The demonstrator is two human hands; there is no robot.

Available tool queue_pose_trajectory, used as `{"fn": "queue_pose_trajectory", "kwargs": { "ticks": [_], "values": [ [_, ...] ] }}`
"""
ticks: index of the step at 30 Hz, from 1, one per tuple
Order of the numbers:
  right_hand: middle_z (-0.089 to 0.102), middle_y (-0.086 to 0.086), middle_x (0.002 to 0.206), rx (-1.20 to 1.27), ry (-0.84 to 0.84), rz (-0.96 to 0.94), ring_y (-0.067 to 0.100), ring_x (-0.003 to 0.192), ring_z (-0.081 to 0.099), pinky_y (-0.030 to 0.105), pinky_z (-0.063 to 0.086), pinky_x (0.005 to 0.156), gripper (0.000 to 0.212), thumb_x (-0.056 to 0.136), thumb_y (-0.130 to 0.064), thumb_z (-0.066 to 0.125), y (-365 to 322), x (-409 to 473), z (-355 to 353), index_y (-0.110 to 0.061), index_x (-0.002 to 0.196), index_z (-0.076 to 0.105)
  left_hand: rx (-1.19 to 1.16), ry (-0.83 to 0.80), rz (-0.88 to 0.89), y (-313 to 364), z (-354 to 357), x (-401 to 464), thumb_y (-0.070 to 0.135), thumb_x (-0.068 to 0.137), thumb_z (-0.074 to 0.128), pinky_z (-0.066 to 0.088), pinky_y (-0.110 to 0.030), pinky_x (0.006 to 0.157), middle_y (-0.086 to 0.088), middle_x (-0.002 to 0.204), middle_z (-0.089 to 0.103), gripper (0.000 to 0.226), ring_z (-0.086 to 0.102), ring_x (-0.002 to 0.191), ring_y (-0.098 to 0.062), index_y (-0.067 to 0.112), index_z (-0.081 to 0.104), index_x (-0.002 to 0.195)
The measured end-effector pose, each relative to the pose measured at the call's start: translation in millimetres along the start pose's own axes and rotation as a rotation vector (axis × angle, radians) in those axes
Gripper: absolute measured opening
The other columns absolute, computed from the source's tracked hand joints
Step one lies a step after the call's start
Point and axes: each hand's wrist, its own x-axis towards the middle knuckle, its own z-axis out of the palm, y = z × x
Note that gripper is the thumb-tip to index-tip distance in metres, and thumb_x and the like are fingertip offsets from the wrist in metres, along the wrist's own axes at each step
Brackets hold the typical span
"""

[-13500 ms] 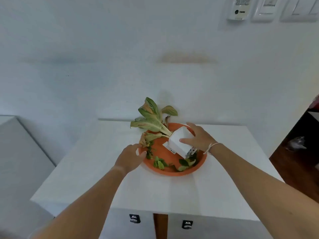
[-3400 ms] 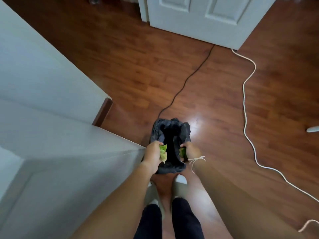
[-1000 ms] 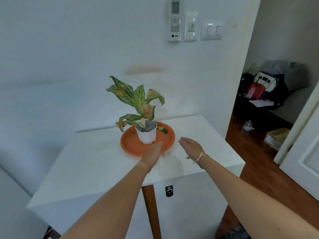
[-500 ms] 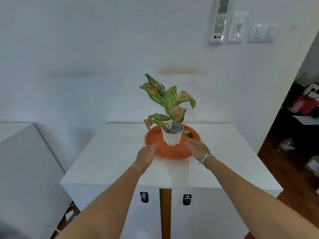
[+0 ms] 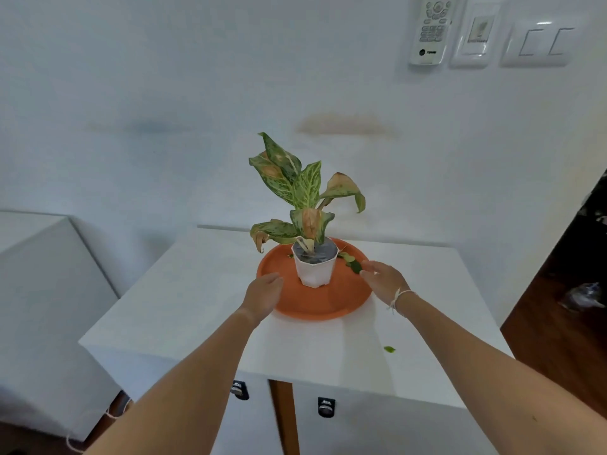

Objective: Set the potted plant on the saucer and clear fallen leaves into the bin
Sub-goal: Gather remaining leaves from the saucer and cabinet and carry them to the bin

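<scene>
Flanking potted plant (image 5: 314,264) upright on saucer (image 5: 315,302): left hand (image 5: 263,295), right hand (image 5: 384,280), both empty, fingers loose. Fallen leaves (image 5: 351,262) just beyond right fingertips; light, limp; pinch flat. Stray leaf (image 5: 389,349) on table (image 5: 184,300).

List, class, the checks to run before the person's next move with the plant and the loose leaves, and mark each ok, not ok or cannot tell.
1. Potted plant upright on the saucer: ok.
2. Saucer free of fallen leaves: not ok, a loose leaf lies beside the pot.
3. Table free of leaves: not ok, a small leaf lies near the front edge.
4. Left hand empty and open: ok.
5. Right hand empty, fingertips near the saucer leaf: ok.
6. Bin within reach: cannot tell, out of view.
</scene>
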Motion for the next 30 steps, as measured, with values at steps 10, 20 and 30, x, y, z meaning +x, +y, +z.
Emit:
{"fn": "queue_pose_trajectory", "kwargs": {
  "ticks": [10, 20, 30],
  "values": [
    [0.046, 0.005, 0.147, -0.044, -0.005, 0.013, 0.024, 0.135, 0.042, 0.032, 0.032, 0.111, 0.045, 0.093, -0.024, 0.047, 15.3, 17.4, 10.2, -0.019, 0.138, 0.048, 0.280, 0.037, 0.024, -7.7, 7.9, 20.1, 0.016, 0.096, 0.036, 0.030, -0.033, 0.112, -0.012, 0.147, 0.045, 0.045, 0.041, 0.136, -0.028, 0.007, 0.044, 0.139],
    [0.048, 0.007, 0.145, -0.039, 0.066, 0.084, 0.027, 0.132, 0.045, 0.036, 0.035, 0.112, 0.045, 0.092, -0.022, 0.045, 9.1, 24.9, 19.5, -0.019, 0.137, 0.051, 0.323, 0.082, -0.011, -28.6, -2.0, 47.7, 0.011, 0.082, 0.048, 0.044, -0.032, 0.078, -0.022, 0.120, 0.059, 0.045, 0.059, 0.106, -0.035, 0.003, 0.050, 0.126],
    [0.047, 0.009, 0.145, 0.032, 0.143, 0.150, 0.028, 0.133, 0.044, 0.036, 0.034, 0.111, 0.047, 0.091, -0.015, 0.047, 6.8, 28.8, 28.3, -0.014, 0.138, 0.048, 0.304, 0.102, -0.110, -31.7, 0.2, 56.9, 0.002, 0.082, 0.045, 0.041, -0.028, 0.070, -0.016, 0.089, 0.059, 0.011, 0.053, 0.081, -0.029, 0.001, 0.056, 0.085]
  ]
}}
